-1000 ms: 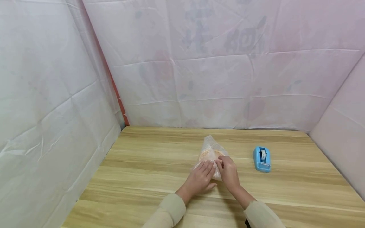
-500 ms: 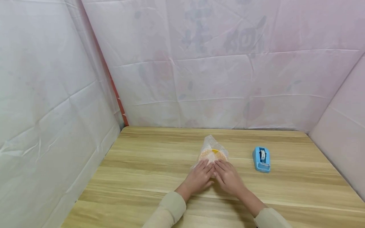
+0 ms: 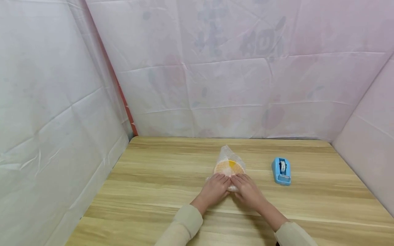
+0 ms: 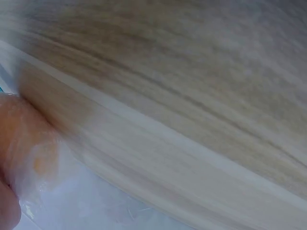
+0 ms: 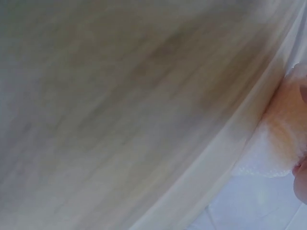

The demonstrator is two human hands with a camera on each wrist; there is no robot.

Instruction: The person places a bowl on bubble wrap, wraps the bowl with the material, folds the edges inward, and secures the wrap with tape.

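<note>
A round orange-and-yellow object point(image 3: 233, 166) lies inside clear bubble wrap point(image 3: 225, 152) on the table. The wrap comes to a peak at the far side, and its near edge is under both hands. My left hand point(image 3: 214, 188) grips the near left part, fingers bent over the top. From the right, my right hand point(image 3: 247, 190) holds the wrap the same way, its fingertips almost meeting the left ones. Both thumbs are mostly hidden in the head view. In the right wrist view, the wrapped object point(image 5: 283, 129) shows between parts of the hand; its kind is unclear.
A blue tape dispenser point(image 3: 281, 171) with a roll of tape stands to the right of the wrap. The wood-grain table point(image 3: 154, 177) is bordered by a pale hanging sheet point(image 3: 227, 85) behind and others at both sides.
My right hand stopped pinching at the wrap's middle and moved down beside the left, fingers over the near edge. More of the yellow and orange top shows. The left hand stayed nearly in place.
</note>
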